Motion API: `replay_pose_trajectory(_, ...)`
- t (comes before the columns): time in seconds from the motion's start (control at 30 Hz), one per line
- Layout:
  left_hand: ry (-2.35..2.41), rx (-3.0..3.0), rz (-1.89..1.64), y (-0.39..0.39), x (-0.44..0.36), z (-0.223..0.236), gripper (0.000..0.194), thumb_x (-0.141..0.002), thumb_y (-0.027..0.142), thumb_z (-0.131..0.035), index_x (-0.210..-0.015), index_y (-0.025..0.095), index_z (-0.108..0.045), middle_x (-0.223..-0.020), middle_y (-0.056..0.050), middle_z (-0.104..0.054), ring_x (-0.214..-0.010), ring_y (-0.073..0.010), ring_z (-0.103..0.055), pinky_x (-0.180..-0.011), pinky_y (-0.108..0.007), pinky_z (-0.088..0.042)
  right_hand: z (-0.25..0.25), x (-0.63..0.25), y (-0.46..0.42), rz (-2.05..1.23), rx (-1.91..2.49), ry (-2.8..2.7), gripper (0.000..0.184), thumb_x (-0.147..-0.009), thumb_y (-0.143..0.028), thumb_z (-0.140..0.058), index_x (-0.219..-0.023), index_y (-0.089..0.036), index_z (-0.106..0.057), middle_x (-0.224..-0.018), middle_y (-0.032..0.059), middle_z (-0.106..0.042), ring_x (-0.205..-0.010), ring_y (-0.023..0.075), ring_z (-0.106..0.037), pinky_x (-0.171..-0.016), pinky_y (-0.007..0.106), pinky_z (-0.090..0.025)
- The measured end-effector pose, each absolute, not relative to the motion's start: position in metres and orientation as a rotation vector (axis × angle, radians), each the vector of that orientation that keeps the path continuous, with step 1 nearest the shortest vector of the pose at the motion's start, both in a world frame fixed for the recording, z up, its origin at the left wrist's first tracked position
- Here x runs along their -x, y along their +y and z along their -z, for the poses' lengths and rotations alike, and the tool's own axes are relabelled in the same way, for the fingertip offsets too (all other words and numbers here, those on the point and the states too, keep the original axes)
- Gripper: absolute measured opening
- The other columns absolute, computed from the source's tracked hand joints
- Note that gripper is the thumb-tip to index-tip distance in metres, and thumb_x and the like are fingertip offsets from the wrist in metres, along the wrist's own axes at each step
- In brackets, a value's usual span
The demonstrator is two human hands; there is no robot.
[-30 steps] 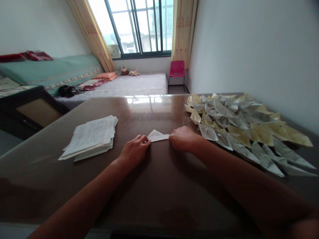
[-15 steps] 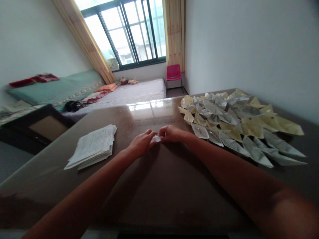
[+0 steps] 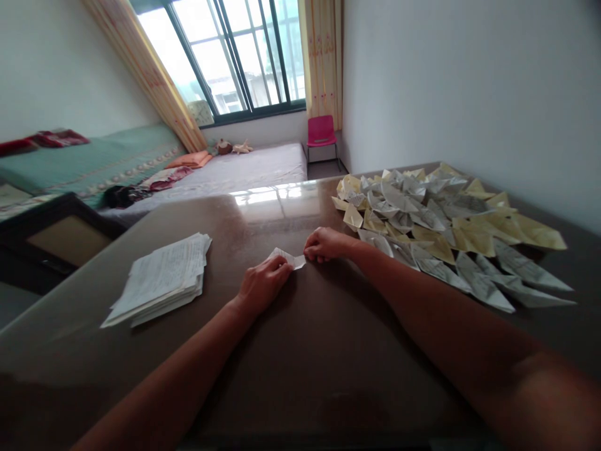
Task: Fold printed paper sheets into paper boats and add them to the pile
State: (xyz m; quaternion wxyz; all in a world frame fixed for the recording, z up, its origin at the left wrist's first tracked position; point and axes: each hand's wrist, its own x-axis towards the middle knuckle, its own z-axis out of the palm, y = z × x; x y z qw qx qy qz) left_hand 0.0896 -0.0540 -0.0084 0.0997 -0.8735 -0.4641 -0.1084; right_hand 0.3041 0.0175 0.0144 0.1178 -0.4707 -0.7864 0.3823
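Observation:
A small folded piece of white paper [image 3: 297, 261] lies between my two hands over the middle of the table. My left hand [image 3: 267, 277] is closed on its left part, the fingers covering some of it. On the other side my right hand [image 3: 323, 244] pinches the paper's right tip, fingers curled. To the right sits a crowd of folded paper boats [image 3: 436, 216], white and yellowish, packed close together. A stack of written paper sheets [image 3: 162, 272] rests to the left of my left hand.
The brown glossy table [image 3: 319, 363] spreads under everything. Beyond its far edge are a bed [image 3: 267, 166] and a pink chair [image 3: 322, 133] below a window. A dark cabinet [image 3: 56, 238] stands at the left, and a white wall [image 3: 446, 81] runs along the right.
My left hand has shifted slightly left and down, and more of the folded paper shows between the hands. My right hand's fingers are curled tighter. The view has turned a little to the right.

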Motion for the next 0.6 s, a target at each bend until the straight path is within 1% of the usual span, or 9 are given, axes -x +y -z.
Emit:
replay_pose_trajectory(0.07, -1.397, 2.569, 0.315, -0.053, -0.091, 0.009, 0.033, -0.098, 0.036, -0.033, -0.100, 0.028, -0.065, -0.101, 0.000, -0.065, -0.087, -0.0127, -0.058, -0.061, -0.021, -0.038, -0.012, -0.304, 0.017, -1.162, 1.362, -2.297, 0.020, -0.085, -0.020, -0.053, -0.085, -0.012, -0.071, -0.067, 0.0022, -0.068, -0.046, 0.0053, -0.051, -0.045, 0.016, -0.038)
replay_pose_trajectory(0.2, -1.454, 2.577, 0.322, -0.051, -0.092, 0.010, 0.030, -0.098, 0.036, -0.036, -0.111, 0.034, -0.062, -0.107, 0.001, -0.063, -0.092, -0.0134, -0.058, -0.064, -0.021, -0.040, -0.009, -0.306, 0.019, -1.215, 1.322, -2.302, 0.022, -0.081, -0.026, -0.058, -0.091, -0.013, -0.073, -0.057, -0.0011, -0.061, -0.044, 0.0054, -0.045, -0.043, 0.016, -0.032)
replay_pose_trajectory(0.3, -1.480, 2.594, 0.307, -0.050, -0.093, 0.009, 0.029, -0.097, 0.037, -0.038, -0.115, 0.037, -0.060, -0.108, 0.001, -0.062, -0.092, -0.0137, -0.057, -0.066, -0.021, -0.041, -0.008, -0.307, 0.019, -1.197, 1.260, -2.316, 0.024, -0.080, -0.027, -0.060, -0.094, -0.014, -0.074, -0.056, -0.0017, -0.059, -0.047, 0.0059, -0.047, -0.045, 0.016, -0.032)
replay_pose_trajectory(0.5, -1.453, 2.618, 0.266, -0.049, -0.093, 0.006, 0.029, -0.096, 0.037, -0.040, -0.117, 0.038, -0.059, -0.106, 0.001, -0.062, -0.092, -0.0153, -0.057, -0.065, -0.022, -0.042, -0.003, -0.306, 0.022, -1.108, 1.136, -2.388, 0.024, -0.077, -0.019, -0.059, -0.094, -0.013, -0.075, -0.062, -0.0004, -0.064, -0.052, 0.0072, -0.051, -0.050, 0.017, -0.036)
replay_pose_trajectory(0.6, -1.418, 2.631, 0.254, -0.048, -0.093, 0.005, 0.029, -0.096, 0.036, -0.039, -0.116, 0.037, -0.060, -0.107, 0.001, -0.062, -0.093, -0.0154, -0.057, -0.066, -0.022, -0.042, 0.001, -0.304, 0.024, -0.957, 1.097, -2.445, 0.022, -0.076, -0.020, -0.063, -0.094, -0.016, -0.076, -0.066, -0.0002, -0.068, -0.056, 0.0087, -0.055, -0.053, 0.017, -0.038)
